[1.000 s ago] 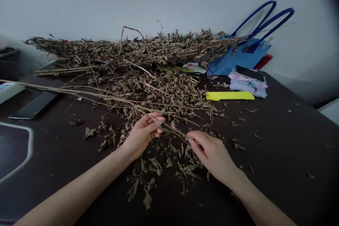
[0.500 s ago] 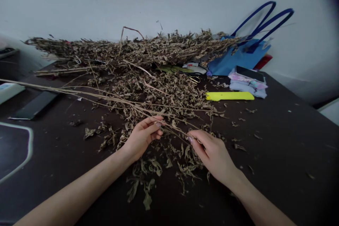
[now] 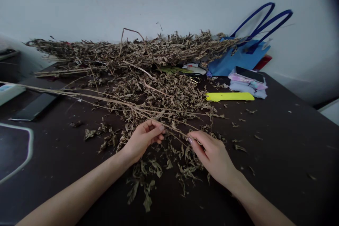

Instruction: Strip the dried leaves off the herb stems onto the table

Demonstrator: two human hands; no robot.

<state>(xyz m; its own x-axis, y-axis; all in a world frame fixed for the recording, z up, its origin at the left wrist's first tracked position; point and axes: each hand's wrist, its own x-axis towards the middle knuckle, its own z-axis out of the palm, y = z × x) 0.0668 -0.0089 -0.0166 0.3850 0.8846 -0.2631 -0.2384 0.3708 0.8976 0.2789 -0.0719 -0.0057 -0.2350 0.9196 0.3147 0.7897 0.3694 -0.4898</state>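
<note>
The long dry stems [image 3: 79, 95] run out past the frame at nine o'clock, their far ends cut off. My fingertips [image 3: 191, 140] bury the pinch point, so my grip there can't be read. The blue bag [image 3: 238, 58] at one o'clock sits half behind the heaped dried plants [image 3: 132, 51].

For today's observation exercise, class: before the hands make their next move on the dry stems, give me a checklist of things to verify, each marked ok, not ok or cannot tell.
1. Left hand pinches the dry stems: ok, fingers closed on them.
2. Right hand grips the stems' near end: ok, fingertips closed on it.
3. Stems run free to the left: ok, they lie over the table and the loose leaves.
4. Yellow tool clear of both hands: ok, it lies apart to the right.
5. Leaves remaining on the held stems: cannot tell, too fine to see.
6. Phone clear of the stems: cannot tell, they pass close by.
</note>
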